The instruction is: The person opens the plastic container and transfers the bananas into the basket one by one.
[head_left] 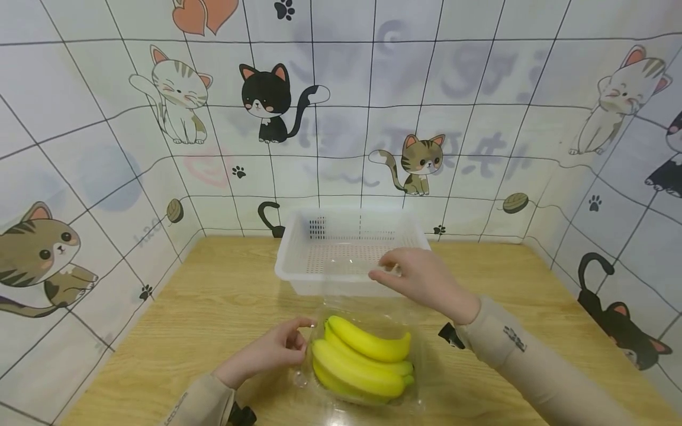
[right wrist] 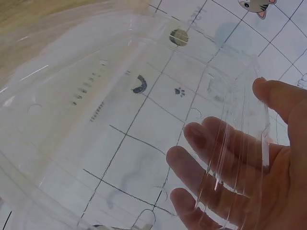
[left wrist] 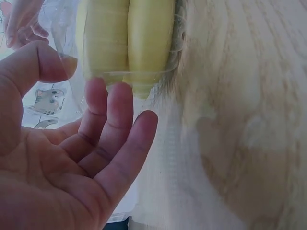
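Note:
Several yellow bananas (head_left: pixel 367 361) lie in a clear plastic clamshell box (head_left: pixel 418 381) near the front of the table. Its clear lid (right wrist: pixel 139 124) stands raised at the far side. My right hand (head_left: pixel 426 278) holds the lid by its edge. In the right wrist view, that hand's fingers (right wrist: pixel 189 172) show through the plastic, while the thumb is at the rim. At the box's left side is my left hand (head_left: pixel 272 352), fingers loosely bent. Its fingertips (left wrist: pixel 120 96) are right at the box wall beside the bananas in the left wrist view, with the thumb spread apart.
Behind the box stands a white perforated plastic basket (head_left: pixel 285 269), close to the back wall. The table (head_left: pixel 229 284) has a light wood surface. Tiled-pattern sheets with cartoon cats (head_left: pixel 266 97) cover the walls at the back and both sides.

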`<action>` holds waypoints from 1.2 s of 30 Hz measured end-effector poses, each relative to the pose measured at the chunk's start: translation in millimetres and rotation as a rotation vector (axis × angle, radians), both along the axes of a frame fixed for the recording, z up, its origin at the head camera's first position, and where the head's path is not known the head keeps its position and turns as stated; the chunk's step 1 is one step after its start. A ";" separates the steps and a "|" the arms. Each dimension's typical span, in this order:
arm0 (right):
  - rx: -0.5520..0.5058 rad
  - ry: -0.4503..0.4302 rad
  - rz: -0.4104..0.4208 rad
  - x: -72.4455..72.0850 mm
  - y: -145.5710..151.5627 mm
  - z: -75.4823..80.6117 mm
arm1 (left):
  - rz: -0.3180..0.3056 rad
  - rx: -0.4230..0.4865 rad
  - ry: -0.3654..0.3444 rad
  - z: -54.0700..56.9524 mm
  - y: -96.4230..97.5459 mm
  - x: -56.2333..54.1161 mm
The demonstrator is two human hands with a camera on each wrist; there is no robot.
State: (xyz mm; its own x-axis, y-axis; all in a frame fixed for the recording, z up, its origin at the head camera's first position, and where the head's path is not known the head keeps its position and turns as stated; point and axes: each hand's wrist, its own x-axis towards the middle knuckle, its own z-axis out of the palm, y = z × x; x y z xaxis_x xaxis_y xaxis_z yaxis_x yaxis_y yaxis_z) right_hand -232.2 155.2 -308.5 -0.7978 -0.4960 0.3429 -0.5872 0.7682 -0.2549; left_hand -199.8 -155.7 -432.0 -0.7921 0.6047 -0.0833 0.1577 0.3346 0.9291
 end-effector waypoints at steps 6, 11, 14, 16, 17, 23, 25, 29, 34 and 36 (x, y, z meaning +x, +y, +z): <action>-0.040 -0.074 -0.013 -8.6 9.6 -1.7 | 0.003 -0.030 0.019 1.8 -0.7 -0.2; -0.055 -0.117 -0.043 -14.0 18.0 -3.4 | -0.010 -0.054 0.030 2.9 -1.5 -2.7; -0.053 -0.131 -0.065 -16.7 23.3 -5.4 | -0.026 -0.051 0.021 1.6 -2.2 -4.3; -0.048 -0.134 -0.074 -18.5 26.7 -6.9 | -0.031 -0.043 0.019 0.5 -2.4 -5.2; -0.046 -0.137 -0.080 -19.1 28.4 -7.6 | -0.034 -0.037 0.021 -0.1 -2.5 -5.4; -0.053 -0.162 -0.102 -21.0 37.8 -11.2 | -0.036 -0.038 0.034 -2.1 -4.8 -7.7; -0.059 -0.173 -0.103 -21.1 40.7 -12.5 | -0.036 -0.043 0.035 -2.7 -5.7 -9.2; -0.082 -0.206 -0.104 -20.0 46.5 -15.8 | -0.036 -0.045 0.046 -4.0 -6.1 -10.9; -0.110 -0.235 -0.107 -17.9 53.8 -22.1 | -0.019 -0.042 0.074 -5.8 -5.0 -11.5; -0.123 -0.245 -0.107 -16.9 57.1 -25.2 | -0.008 -0.043 0.087 -6.3 -5.2 -11.6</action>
State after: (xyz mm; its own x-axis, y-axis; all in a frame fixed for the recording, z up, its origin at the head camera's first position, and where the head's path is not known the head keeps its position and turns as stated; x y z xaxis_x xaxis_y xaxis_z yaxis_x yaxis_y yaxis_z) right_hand -249.1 212.4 -333.7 -0.9098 -0.3713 0.1854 -0.4137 0.7771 -0.4742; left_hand -211.4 -161.0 -438.3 -0.7926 0.6084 -0.0401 0.2402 0.3720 0.8966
